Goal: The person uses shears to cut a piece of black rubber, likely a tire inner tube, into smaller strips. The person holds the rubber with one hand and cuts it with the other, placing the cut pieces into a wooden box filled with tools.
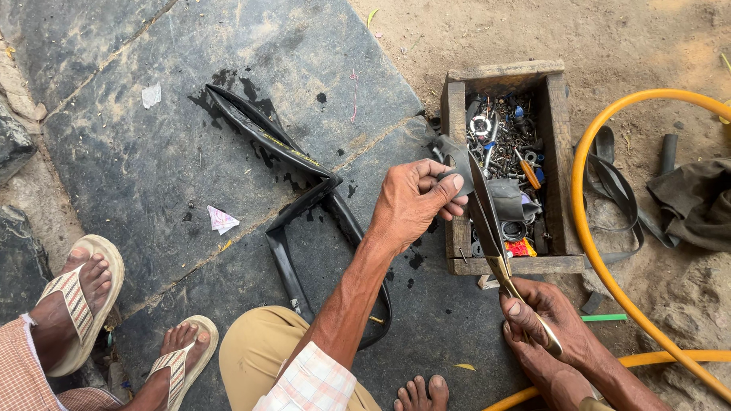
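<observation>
My left hand [415, 199] pinches a small piece of black rubber [454, 161] and holds it up over the wooden box. My right hand [550, 313] grips the brass-coloured handles of a pair of scissors [487, 221]. The long dark blades reach up to the rubber piece and meet it at its edge. A black bicycle inner tube [285, 198] lies folded and wet on the dark stone slab, to the left of my left forearm.
A wooden box [558, 152] of metal parts, bolts and tools sits on the sandy ground. A yellow hose [590, 236] curves at the right, beside a dark cloth [697, 202]. Another person's sandalled feet [80, 293] rest at the lower left. My bare toes [421, 393] show below.
</observation>
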